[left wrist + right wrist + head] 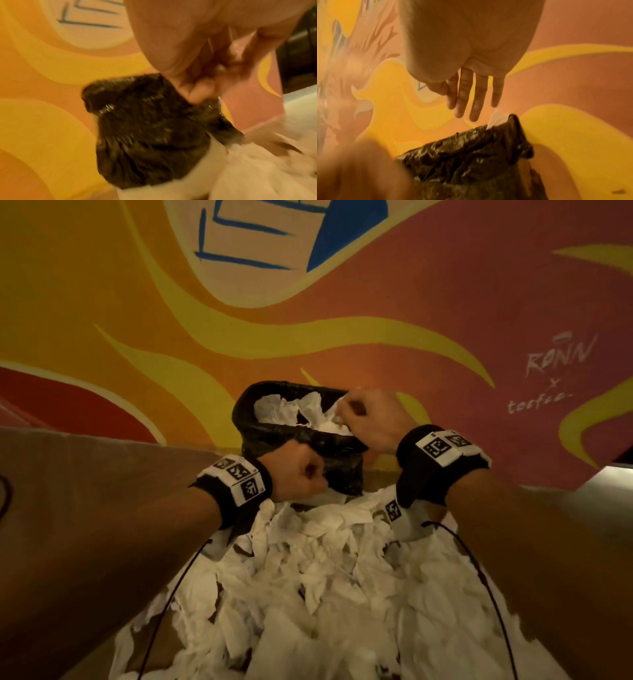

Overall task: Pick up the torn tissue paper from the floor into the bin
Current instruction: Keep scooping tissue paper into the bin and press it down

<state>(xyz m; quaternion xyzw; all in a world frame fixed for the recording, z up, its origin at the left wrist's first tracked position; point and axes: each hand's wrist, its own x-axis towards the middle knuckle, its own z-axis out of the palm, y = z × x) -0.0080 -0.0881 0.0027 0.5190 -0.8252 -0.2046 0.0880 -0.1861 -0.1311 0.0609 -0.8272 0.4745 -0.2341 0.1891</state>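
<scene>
Torn white tissue paper is heaped on the floor below both wrists — nearer the empty, straight-fingered right hand; the crinkled black plastic bin bag is gripped by the left hand.

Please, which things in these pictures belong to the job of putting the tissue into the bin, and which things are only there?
Belong to the job:
- black bin bag, some tissue already inside
- torn tissue paper piled on the floor
- left hand gripping the bag's edge
- right hand above the bag's mouth, fingers straight

Only there:
- painted wall
- wrist bands with cables
</scene>
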